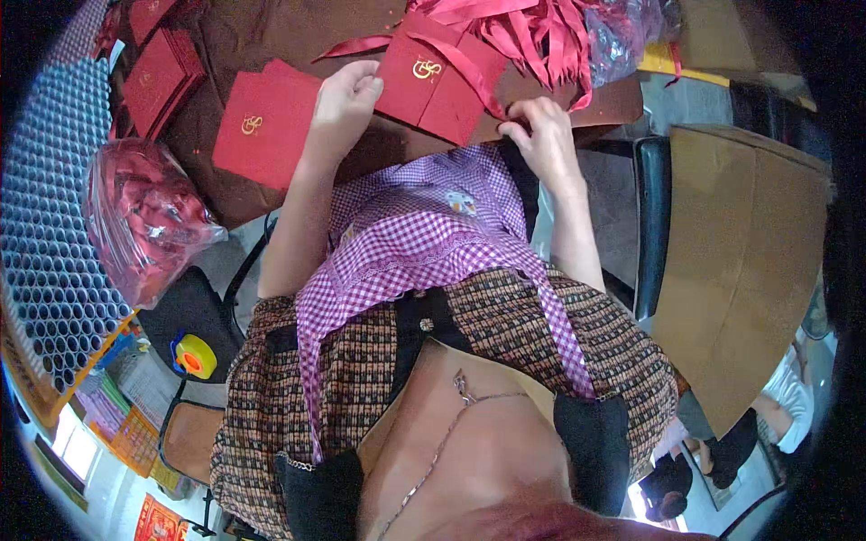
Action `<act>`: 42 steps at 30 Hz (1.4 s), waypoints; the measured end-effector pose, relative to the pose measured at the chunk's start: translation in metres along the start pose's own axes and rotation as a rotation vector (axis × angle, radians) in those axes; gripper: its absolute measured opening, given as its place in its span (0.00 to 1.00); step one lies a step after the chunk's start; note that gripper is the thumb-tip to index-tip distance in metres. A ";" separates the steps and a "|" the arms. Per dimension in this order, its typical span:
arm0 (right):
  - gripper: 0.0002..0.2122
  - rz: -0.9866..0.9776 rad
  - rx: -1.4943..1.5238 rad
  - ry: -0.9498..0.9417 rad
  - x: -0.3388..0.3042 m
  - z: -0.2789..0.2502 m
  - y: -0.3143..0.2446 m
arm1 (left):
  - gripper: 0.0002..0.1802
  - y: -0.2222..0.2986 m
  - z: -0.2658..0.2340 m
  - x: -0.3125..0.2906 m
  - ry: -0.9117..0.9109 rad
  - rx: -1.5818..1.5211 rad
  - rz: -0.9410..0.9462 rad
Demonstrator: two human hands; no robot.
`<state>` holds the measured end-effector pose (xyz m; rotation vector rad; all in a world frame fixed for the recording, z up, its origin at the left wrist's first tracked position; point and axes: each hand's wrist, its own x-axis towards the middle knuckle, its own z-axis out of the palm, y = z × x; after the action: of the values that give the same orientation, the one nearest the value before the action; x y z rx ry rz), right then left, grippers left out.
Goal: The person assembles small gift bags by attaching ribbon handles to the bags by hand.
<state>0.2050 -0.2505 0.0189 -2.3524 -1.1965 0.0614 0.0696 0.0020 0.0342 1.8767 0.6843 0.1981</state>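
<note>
A red folded card with a gold emblem lies open near the table's front edge, its halves side by side. A red satin ribbon runs slantwise across it. My left hand is at the card's left edge with its fingers curled closed; what they hold, if anything, is hidden. At the card's lower right corner, the thumb and fingers of my right hand close on the ribbon's end. Left of my left wrist rests a small stack of red cards with the same gold emblem.
A heap of red ribbons lies at the back, beside clear plastic wrapping. More red card stacks stand at the far left. A plastic bag of red items hangs by a honeycomb-patterned panel. Large cardboard leans at right.
</note>
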 end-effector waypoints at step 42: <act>0.08 0.054 1.156 -0.062 0.059 0.006 -0.074 | 0.18 0.000 0.001 -0.012 -0.101 -0.222 0.003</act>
<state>0.1844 -0.1662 0.0580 -1.3482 -0.7686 0.6557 0.0608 -0.0055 0.0360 1.6638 0.5665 0.1729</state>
